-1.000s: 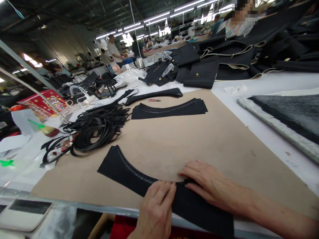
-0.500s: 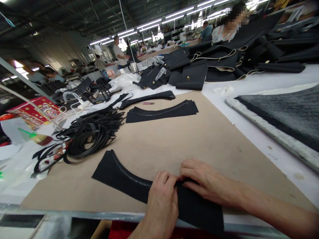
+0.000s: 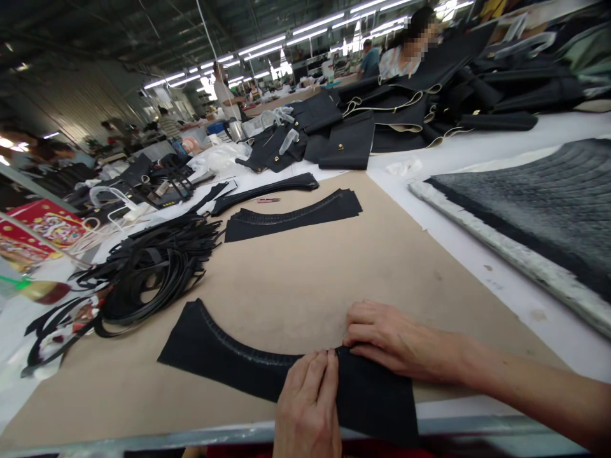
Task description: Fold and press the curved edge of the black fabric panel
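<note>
A black curved fabric or leather piece lies at the table's front edge, with a pleated fold along its concave upper rim. My left hand presses on the middle of that rim, its fingers held together at the fold. Just to the right, my right hand has its fingers curled onto the same rim, pinching the edge. Its fingertips are partly hidden. The left part of the rim is folded in small pleats; the right end lies flat and overhangs the front edge.
Farther back lie a stack of similar curved pieces and small red-handled snips. Coiled black strips are heaped at left. A padded grey-black sheet lies at right. Black bag parts are piled behind, near a person.
My left hand has flattened, its fingers now straighter and pressed on the rim. The right hand stays at the fold with its fingers slightly shifted. The view has turned a little to the right.
</note>
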A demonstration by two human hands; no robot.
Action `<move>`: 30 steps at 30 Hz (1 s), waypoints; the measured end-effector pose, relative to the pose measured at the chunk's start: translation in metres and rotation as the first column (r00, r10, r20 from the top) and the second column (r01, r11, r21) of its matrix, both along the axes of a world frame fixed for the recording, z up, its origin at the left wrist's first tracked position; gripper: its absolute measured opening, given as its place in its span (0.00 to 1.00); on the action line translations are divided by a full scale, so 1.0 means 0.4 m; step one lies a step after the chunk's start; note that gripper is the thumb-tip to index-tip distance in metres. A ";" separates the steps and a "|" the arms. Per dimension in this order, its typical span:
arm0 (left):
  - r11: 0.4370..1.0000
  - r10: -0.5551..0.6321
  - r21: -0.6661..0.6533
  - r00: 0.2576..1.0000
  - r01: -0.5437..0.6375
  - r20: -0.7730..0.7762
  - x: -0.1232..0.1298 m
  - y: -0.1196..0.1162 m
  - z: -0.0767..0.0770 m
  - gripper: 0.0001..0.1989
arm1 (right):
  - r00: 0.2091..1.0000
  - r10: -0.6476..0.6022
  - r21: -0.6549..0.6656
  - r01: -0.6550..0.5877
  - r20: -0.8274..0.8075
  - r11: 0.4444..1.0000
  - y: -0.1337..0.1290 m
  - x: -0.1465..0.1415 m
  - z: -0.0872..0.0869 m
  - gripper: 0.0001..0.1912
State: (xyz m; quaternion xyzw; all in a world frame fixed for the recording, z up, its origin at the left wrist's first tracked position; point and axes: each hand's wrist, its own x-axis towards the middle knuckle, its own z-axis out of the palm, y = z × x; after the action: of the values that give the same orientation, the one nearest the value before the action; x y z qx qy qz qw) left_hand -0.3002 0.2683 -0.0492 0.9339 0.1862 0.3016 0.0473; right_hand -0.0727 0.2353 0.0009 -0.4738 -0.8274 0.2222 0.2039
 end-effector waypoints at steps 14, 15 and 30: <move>0.906 0.125 -0.396 0.988 -0.151 -0.091 0.091 0.010 0.067 0.12 | 0.997 -0.073 -0.025 0.074 0.034 0.997 -0.002 0.015 0.014 0.03; 0.894 0.116 -0.425 0.989 -0.145 -0.093 0.100 0.009 0.071 0.12 | 0.997 -0.072 -0.020 0.073 0.039 0.997 -0.002 0.016 0.015 0.02; 0.924 0.021 -0.380 0.999 -0.035 -0.042 0.109 -0.005 0.055 0.16 | 0.998 -0.066 -0.016 0.066 -0.021 0.998 -0.022 0.052 0.005 0.05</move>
State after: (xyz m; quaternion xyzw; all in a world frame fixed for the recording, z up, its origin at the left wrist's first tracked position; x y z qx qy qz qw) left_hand -0.2567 0.2665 -0.0271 0.9096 0.2553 0.2431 0.2198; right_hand -0.0521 0.2267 0.0029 -0.5000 -0.8073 0.2269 0.2163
